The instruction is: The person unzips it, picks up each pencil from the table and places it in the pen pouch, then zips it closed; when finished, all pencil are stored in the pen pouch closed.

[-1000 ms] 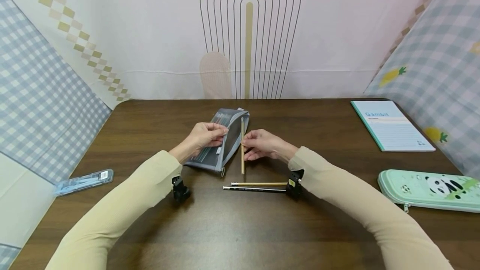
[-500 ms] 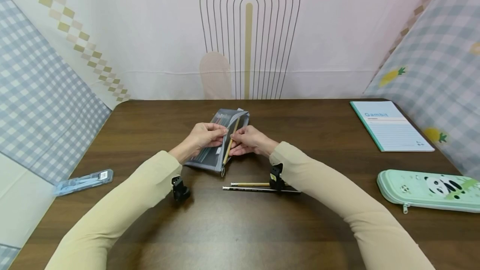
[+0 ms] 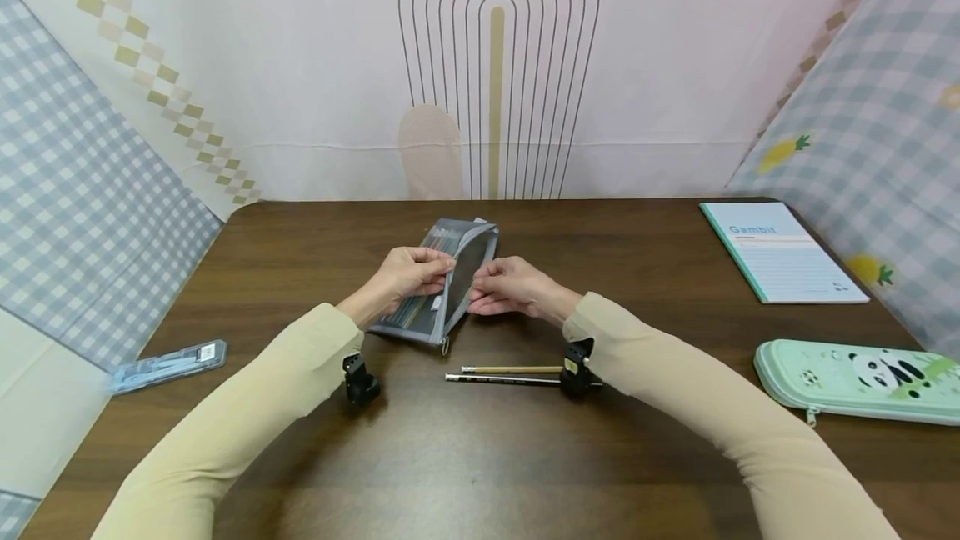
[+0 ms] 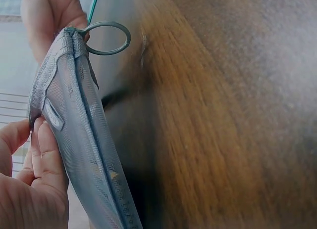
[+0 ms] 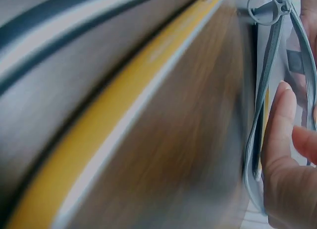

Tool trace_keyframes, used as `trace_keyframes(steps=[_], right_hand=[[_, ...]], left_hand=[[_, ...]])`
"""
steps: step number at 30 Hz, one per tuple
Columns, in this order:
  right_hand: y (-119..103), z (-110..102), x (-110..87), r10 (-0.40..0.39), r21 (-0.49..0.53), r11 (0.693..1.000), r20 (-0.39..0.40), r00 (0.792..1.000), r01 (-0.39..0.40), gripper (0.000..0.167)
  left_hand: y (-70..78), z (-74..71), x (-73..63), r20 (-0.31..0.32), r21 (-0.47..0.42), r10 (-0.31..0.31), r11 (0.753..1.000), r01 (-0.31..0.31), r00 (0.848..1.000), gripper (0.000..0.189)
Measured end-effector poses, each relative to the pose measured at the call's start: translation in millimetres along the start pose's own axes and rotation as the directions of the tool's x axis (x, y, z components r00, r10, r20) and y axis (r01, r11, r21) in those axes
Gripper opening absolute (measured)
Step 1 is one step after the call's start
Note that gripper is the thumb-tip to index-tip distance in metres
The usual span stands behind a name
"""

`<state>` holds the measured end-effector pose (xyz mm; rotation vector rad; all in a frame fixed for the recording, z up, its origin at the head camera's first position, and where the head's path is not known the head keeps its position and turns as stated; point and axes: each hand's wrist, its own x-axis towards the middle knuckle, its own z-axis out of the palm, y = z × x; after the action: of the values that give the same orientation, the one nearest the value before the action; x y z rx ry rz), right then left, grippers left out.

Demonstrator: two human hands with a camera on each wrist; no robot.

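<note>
A grey mesh zip pencil pouch [image 3: 422, 319] lies at the middle of the table, its zipped side gaping towards the right. Thumb and fingers of my left hand [image 3: 405, 272] pinch the near lip of the opening. My right hand [image 3: 517, 288] is at the opposite lip, fingers loosely bent and no pencil between them. Inside the pouch a yellow strip shows in the right wrist view, beside my right fingers. Two pencils, one yellow [image 3: 510, 369] and one black [image 3: 498, 379], lie side by side below the pouch, partly covered by the right wrist camera.
A mint panda pencil case [image 3: 862, 377] lies at the right, with a notebook [image 3: 787, 261] behind it. A clear blue plastic case [image 3: 168, 363] rests near the left edge. Patterned cloth hangs behind the table and at both sides.
My right hand carried a yellow pencil left into the pouch, let it go there and drew back slightly right. The left hand has kept its hold on the lip.
</note>
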<state>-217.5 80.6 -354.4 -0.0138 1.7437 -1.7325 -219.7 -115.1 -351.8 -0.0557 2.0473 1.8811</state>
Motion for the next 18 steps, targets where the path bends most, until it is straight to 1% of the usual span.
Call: trace_keyframes(steps=[3, 6, 8, 12, 18], right_hand=[[4.7, -11.9, -9.8, -0.030, -0.084, 0.996, 0.036, 0.999, 0.033, 0.025], [11.4, -26.6, -20.5, -0.032, -0.185, 0.982, 0.091, 0.995, 0.048, 0.022], [15.9, -35.8, -27.8, -0.022, -0.251, 0.966, 0.134, 0.991, 0.055, 0.020], [23.4, -48.7, -39.8, 0.009, -0.347, 0.936, 0.208, 0.978, 0.065, 0.019], [29.3, -52.9, -49.6, 0.015, -0.455, 0.881, 0.297, 0.955, 0.128, 0.020]], left_hand=[[-0.6, -0.2, -0.7, -0.005, -0.010, 0.003, 1.000, -0.003, 1.000, 0.025], [-2.0, -0.4, 0.3, -0.004, -0.013, -0.001, 1.000, 0.001, 1.000, 0.023], [-3.1, -1.0, 0.7, -0.001, -0.010, -0.005, 1.000, 0.005, 1.000, 0.022], [-4.4, -1.5, 1.7, 0.006, -0.006, -0.004, 1.000, 0.004, 1.000, 0.022], [-3.0, -0.5, 2.3, 0.010, -0.009, 0.002, 1.000, -0.002, 1.000, 0.023]])
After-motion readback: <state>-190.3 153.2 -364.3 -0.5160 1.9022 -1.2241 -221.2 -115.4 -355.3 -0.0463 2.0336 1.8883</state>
